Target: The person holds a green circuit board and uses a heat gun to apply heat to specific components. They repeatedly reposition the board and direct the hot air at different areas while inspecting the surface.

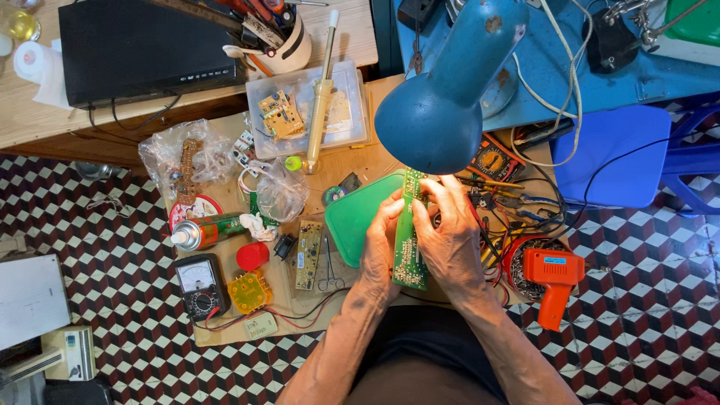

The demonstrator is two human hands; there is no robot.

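A long narrow green circuit board (409,238) stands on edge between both hands, under the blue desk lamp (442,97). My left hand (380,244) grips its left side, fingers curled near the top edge. My right hand (448,240) presses against its right side, fingers reaching to the upper end. Behind the left hand lies a green plastic tray (352,214).
On the low work board: an orange soldering gun (553,277) on a red tin, a black multimeter (198,285), a spray can (202,231), a yellow part (250,292), another circuit board (307,253), small forceps (328,271), a clear box of parts (307,112), tangled wires (517,206). A blue stool (611,154) stands at right.
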